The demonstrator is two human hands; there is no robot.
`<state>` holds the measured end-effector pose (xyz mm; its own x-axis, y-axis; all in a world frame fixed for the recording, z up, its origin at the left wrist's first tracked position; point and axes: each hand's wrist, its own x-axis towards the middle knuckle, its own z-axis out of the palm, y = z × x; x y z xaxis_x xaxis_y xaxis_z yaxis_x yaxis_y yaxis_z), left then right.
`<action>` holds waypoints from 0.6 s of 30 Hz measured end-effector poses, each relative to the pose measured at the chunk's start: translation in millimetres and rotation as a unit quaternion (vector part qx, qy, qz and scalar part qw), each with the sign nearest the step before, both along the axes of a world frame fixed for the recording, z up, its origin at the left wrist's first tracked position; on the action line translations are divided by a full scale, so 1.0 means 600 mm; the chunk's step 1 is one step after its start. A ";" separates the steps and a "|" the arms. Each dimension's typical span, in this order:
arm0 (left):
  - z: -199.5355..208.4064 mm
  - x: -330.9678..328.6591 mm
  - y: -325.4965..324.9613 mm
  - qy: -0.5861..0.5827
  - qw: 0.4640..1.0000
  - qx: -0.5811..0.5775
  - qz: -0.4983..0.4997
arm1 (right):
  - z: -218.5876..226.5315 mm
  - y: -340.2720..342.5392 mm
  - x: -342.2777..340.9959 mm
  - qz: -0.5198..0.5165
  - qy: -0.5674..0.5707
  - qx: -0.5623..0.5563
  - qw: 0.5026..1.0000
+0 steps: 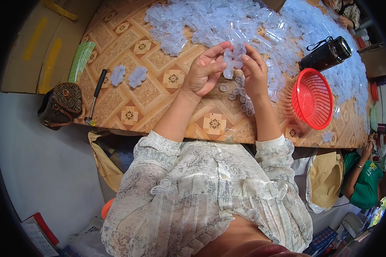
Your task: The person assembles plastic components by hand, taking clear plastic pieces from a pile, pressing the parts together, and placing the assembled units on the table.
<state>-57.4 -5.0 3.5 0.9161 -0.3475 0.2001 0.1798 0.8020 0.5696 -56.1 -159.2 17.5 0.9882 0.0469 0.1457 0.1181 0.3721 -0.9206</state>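
Between both hands, just above the patterned table point(152, 100), I hold a clear plastic piece point(233, 62) with several short arms. My left hand point(204, 70) pinches its left side between thumb and fingers. On its right side, my right hand point(254, 73) grips it with thumb and forefinger. Under and beside my right hand lie several small clear round caps point(236, 91). Two similar pale plastic pieces point(137, 76) rest on the table to the left.
A large heap of clear plastic parts point(193, 21) spreads over the far side. To the right stand a red basket point(313, 100) and a lying black flask point(328, 53). A hammer point(98, 92) and brown bag point(62, 105) sit at left. Another person in green point(362, 180) is at right.
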 end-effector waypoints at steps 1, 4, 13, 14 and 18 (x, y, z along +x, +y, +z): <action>0.006 -0.003 -0.001 -0.005 1.000 0.006 0.006 | -0.003 -0.003 0.003 0.028 0.036 0.070 0.996; 0.016 -0.013 -0.008 -0.032 0.998 0.035 0.048 | 0.000 -0.003 0.000 0.037 0.061 0.074 0.995; -0.005 -0.008 -0.012 -0.136 0.950 0.227 0.167 | -0.006 0.016 -0.004 0.017 0.055 0.008 0.998; -0.009 -0.009 -0.011 -0.135 0.950 0.227 0.166 | -0.007 0.014 -0.002 0.016 0.056 0.008 0.998; 0.009 -0.013 -0.009 -0.069 0.936 0.321 0.125 | -0.010 0.004 0.001 0.026 0.082 0.021 0.996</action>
<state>-65.2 -10.5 8.7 0.9656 -0.2154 0.1457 -0.0783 0.2936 0.9527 -55.6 -156.9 11.5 0.9953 0.0954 -0.0135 -0.0520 0.4132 -0.9091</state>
